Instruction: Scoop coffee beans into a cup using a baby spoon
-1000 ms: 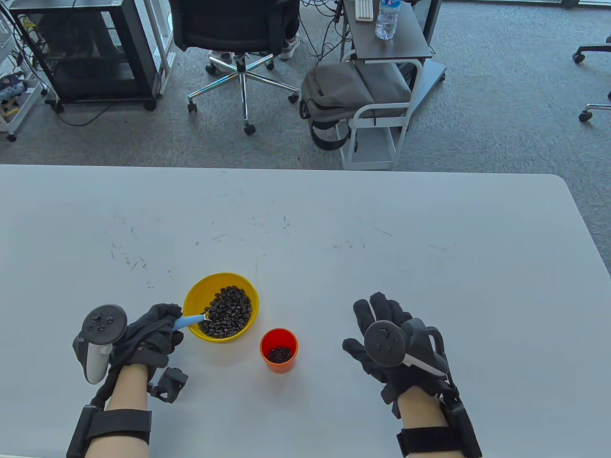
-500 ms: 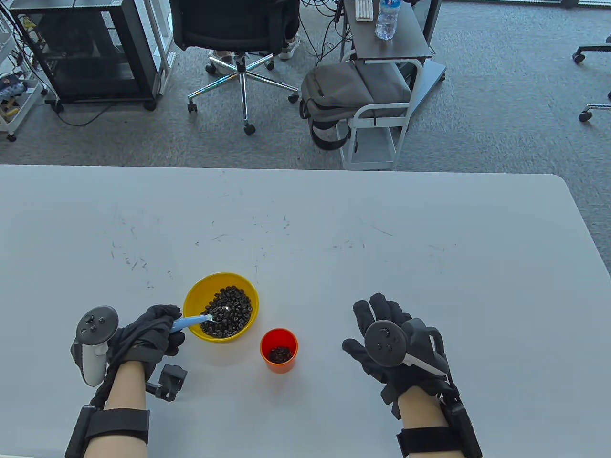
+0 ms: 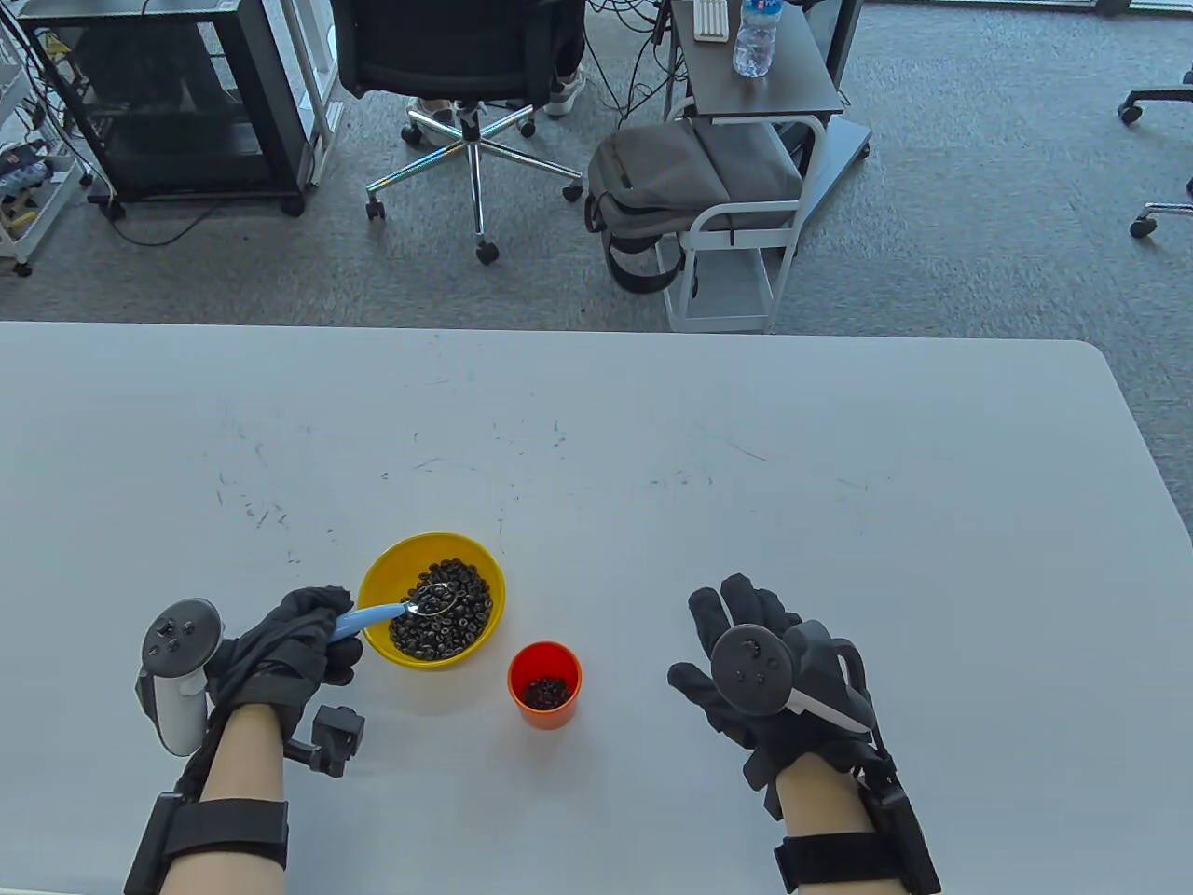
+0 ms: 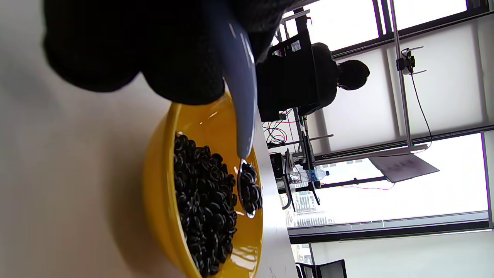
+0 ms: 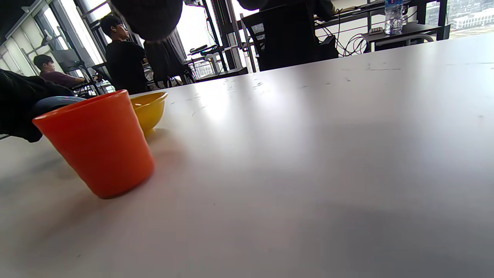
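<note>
Table view first: the right hand [image 3: 760,667], in a black fabric glove, lies flat on the smooth white bench [image 3: 652,438], fingers spread, holding nothing. Just to its left stands a round orange plastic cup [image 3: 545,685] with a few coffee beans [image 3: 547,692] at the bottom. Beyond that, the left hand [image 3: 284,643] grips the baby spoon [image 3: 391,613] by its pale blue handle, its small bowl heaped with beans above the glossy yellow bowl [image 3: 377,583], which holds a dark pile of them.

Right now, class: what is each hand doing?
Left hand: grips the baby spoon, loaded with beans.
Right hand: open, flat on the table.
</note>
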Motion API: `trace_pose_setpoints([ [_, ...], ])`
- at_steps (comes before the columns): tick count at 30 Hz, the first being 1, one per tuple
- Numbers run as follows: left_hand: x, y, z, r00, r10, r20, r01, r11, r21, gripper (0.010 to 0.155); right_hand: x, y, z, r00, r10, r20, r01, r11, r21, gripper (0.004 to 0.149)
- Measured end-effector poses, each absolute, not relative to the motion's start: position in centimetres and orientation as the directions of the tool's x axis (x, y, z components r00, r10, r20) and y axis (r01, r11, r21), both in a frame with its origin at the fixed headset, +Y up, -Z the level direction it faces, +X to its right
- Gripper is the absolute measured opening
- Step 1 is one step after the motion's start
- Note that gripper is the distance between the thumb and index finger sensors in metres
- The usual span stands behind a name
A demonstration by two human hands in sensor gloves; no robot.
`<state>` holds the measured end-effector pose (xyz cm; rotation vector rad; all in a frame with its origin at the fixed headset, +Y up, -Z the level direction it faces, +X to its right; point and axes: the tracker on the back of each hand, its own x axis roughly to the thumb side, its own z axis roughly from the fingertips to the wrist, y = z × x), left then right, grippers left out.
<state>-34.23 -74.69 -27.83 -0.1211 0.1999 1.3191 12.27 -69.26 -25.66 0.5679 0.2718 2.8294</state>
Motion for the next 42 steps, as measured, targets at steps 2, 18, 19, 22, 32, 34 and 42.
trace_pose_setpoints([
  [2, -34.1, -74.5, -27.9, 0.227, 0.953, -0.202, -0.972, 0.236, 0.020, 0.041, 12.3, -69.3, -25.7, -0.895, 0.272, 0.355, -0.200, -0.953, 0.227, 0.079],
  [18, -29.4, -72.0, -27.6, 0.193, 0.980, -0.050, -0.964, 0.180, -0.193, 0.041, 12.3, -69.3, -25.7, -0.892, 0.281, 0.354, -0.208, -0.950, 0.231, 0.079],
  [19, -29.0, -71.9, -27.5, 0.200, 0.979, -0.041, -0.960, 0.187, -0.209, 0.042, 12.3, -69.3, -25.7, -0.892, 0.282, 0.354, -0.209, -0.950, 0.232, 0.079],
  [22, -28.0, -71.6, -27.4, 0.239, 0.971, -0.009, -0.939, 0.229, -0.257, 0.042, 12.3, -69.4, -25.7, -0.892, 0.282, 0.354, -0.208, -0.950, 0.233, 0.079],
  [32, -25.8, -70.9, -27.2, 0.343, 0.926, 0.157, -0.832, 0.377, -0.406, 0.041, 12.3, -69.4, -25.7, -0.890, 0.285, 0.355, -0.211, -0.949, 0.233, 0.079],
  [34, -25.8, -70.7, -27.2, 0.337, 0.925, 0.177, -0.834, 0.381, -0.400, 0.041, 12.3, -69.4, -25.7, -0.890, 0.285, 0.356, -0.211, -0.949, 0.232, 0.079],
  [42, -27.5, -69.7, -26.9, 0.456, 0.851, 0.260, -0.854, 0.501, -0.142, 0.042, 12.3, -69.4, -25.7, -0.889, 0.287, 0.356, -0.214, -0.949, 0.230, 0.079],
])
